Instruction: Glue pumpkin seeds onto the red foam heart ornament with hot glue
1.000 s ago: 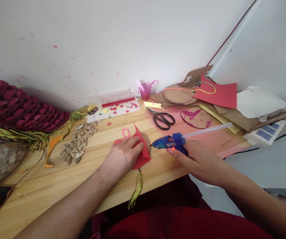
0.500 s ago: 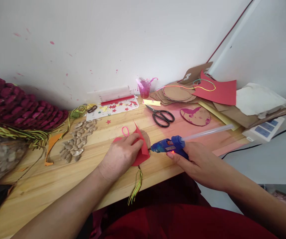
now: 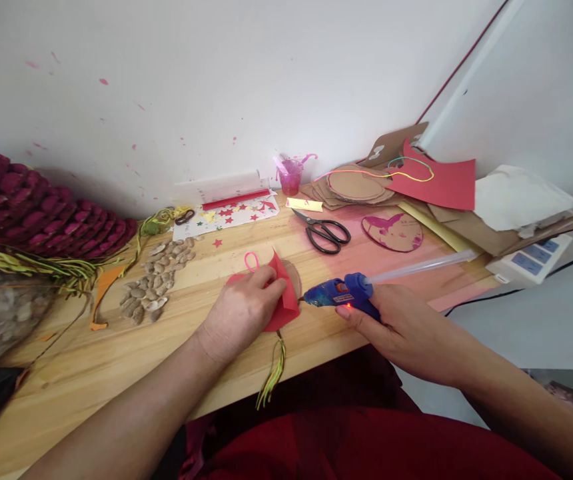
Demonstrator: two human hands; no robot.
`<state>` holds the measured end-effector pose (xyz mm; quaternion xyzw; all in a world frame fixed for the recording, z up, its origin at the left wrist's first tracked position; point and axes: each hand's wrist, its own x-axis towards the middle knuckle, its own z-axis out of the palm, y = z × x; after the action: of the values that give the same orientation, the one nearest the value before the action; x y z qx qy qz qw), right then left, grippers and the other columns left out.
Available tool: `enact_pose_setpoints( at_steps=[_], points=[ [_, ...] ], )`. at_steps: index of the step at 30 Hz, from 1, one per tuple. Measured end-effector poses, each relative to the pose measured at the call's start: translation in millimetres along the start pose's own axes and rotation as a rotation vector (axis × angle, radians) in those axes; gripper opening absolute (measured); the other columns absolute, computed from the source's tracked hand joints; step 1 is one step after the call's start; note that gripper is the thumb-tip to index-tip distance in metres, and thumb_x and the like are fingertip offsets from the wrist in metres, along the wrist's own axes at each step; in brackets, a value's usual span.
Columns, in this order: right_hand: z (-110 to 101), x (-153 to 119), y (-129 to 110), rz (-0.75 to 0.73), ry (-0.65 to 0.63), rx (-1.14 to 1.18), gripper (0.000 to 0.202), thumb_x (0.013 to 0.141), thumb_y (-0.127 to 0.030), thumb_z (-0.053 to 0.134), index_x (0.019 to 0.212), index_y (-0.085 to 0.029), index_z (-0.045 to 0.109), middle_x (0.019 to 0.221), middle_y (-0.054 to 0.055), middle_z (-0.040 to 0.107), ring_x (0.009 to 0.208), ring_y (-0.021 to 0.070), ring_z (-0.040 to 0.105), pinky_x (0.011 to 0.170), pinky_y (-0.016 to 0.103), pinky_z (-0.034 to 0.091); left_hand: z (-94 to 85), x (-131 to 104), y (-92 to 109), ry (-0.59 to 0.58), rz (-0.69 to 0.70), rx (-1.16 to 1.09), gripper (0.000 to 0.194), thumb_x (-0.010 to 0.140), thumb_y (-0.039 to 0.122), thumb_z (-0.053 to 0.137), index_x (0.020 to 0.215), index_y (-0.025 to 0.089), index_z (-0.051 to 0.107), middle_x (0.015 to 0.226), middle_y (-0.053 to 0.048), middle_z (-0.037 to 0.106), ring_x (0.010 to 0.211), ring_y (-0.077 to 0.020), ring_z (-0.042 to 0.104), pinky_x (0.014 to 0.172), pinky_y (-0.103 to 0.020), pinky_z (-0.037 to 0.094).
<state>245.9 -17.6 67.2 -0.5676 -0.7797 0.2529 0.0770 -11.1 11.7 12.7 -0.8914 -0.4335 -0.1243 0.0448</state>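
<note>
My left hand is closed on a piece of red paper, folding its right flap up from a cardboard piece under it. A pink string loop pokes out at the top, and a yellow-green tassel hangs from the lower side over the table edge. In my right hand is a blue glue gun, its red light glowing and a long clear glue stick out of its back. The gun's nozzle points left, close to the right edge of the paper and cardboard.
Black scissors and a pink-stained cardboard piece lie behind the gun. Several cardboard ovals, red paper and a power strip are at right. Shells and a stack of purple pieces sit at left.
The glue gun has shifted very slightly to the right. The red flap's raised tip sits a little lower; both hands keep their holds.
</note>
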Motion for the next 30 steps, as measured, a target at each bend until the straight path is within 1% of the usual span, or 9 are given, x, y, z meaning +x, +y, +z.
enact_pose_setpoints(
  at_steps=[6,8,11,14,17,25,30],
  points=[
    [-0.1,2.6,1.8,-0.028,0.030,0.045,0.035,0.096,-0.046,0.046,0.083,-0.021,0.066,0.069,0.005,0.063,0.064,0.0196,0.057,0.060,0.032,0.039,-0.3,0.5,-0.3,0.013,0.004,0.003,0.020,0.098,0.016,0.045,0.092,0.017,0.064,0.091,-0.005,0.061,0.071,-0.0152,0.059,0.065,-0.029,0.049],
    [-0.2,4.1,1.2,-0.021,0.026,0.020,0.037,0.096,-0.047,0.044,0.081,-0.021,0.064,0.069,0.005,0.062,0.063,0.0193,0.056,0.059,0.032,0.039,-0.3,0.5,-0.5,0.006,0.009,-0.003,0.020,0.098,0.017,0.045,0.092,0.017,0.064,0.091,-0.005,0.061,0.071,-0.0151,0.059,0.065,-0.029,0.049],
    [-0.7,7.3,-0.1,0.017,0.008,-0.042,0.041,0.097,-0.050,0.039,0.075,-0.021,0.057,0.069,0.005,0.061,0.061,0.0188,0.054,0.058,0.033,0.038,-0.3,0.6,-0.7,0.006,0.011,-0.023,0.019,0.099,0.017,0.045,0.095,0.018,0.064,0.092,-0.005,0.061,0.073,-0.0155,0.060,0.067,-0.029,0.050],
    [-0.9,10.3,-0.6,0.023,0.003,-0.079,0.040,0.098,-0.050,0.037,0.074,-0.021,0.053,0.072,0.006,0.062,0.062,0.0193,0.053,0.058,0.033,0.036,0.4,0.6,-0.9,0.022,0.006,-0.036,0.019,0.099,0.017,0.045,0.099,0.019,0.064,0.096,-0.005,0.063,0.078,-0.0164,0.062,0.071,-0.030,0.051],
    [0.0,11.9,-0.2,0.007,0.025,-0.095,0.040,0.098,-0.050,0.036,0.076,-0.022,0.053,0.074,0.007,0.064,0.064,0.0197,0.054,0.059,0.033,0.035,1.4,0.5,-1.1,0.042,0.008,-0.026,0.019,0.099,0.017,0.045,0.100,0.019,0.064,0.098,-0.005,0.065,0.081,-0.0173,0.064,0.071,-0.030,0.051],
    [0.0,18.0,-3.1,-0.007,0.042,-0.068,0.038,0.099,-0.046,0.038,0.074,-0.021,0.053,0.070,0.005,0.064,0.060,0.0181,0.053,0.057,0.031,0.032,1.7,1.1,0.3,0.065,0.018,0.018,0.017,0.098,0.017,0.049,0.105,0.017,0.064,0.103,-0.007,0.068,0.087,-0.0195,0.067,0.069,-0.031,0.053],
    [-2.1,19.8,-3.1,-0.014,0.043,-0.078,0.039,0.098,-0.047,0.039,0.074,-0.021,0.055,0.070,0.006,0.064,0.062,0.0190,0.054,0.057,0.031,0.033,2.2,0.7,0.8,0.055,0.025,0.021,0.017,0.098,0.016,0.047,0.101,0.017,0.064,0.103,-0.007,0.068,0.088,-0.0189,0.067,0.069,-0.030,0.052]
  ],
)
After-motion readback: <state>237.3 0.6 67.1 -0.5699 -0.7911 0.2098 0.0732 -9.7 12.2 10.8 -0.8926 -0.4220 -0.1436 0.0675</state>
